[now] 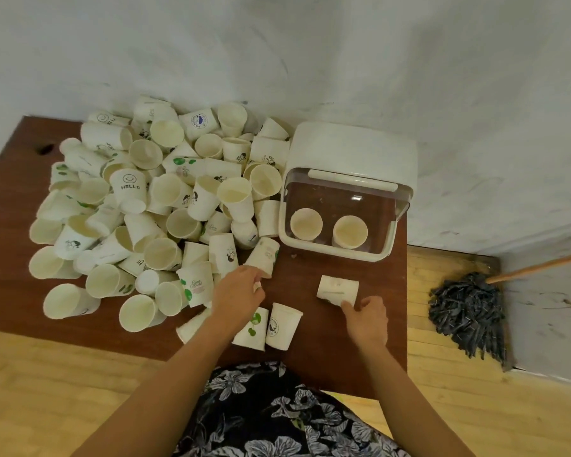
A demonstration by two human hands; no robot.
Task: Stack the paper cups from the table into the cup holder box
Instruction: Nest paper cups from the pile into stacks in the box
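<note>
A big heap of white paper cups (165, 199) covers the left and middle of the brown table (343, 341). The white cup holder box (350, 153) stands at the back right with its clear lid raised; two cups (306, 223) (350, 231) sit upright inside. My left hand (239, 293) reaches to a tilted cup with green print (263, 258) at the heap's edge, its fingertips curled at the cup's rim. My right hand (366, 319) pinches the edge of a cup lying on its side (338, 289). Two more cups (251, 328) (282, 324) lie between my forearms.
A dark mop (468, 308) with a wooden handle lies on the wooden floor right of the table, by the grey wall. The table's front edge runs just ahead of my patterned clothing. A dark hole (45, 148) marks the table's far left.
</note>
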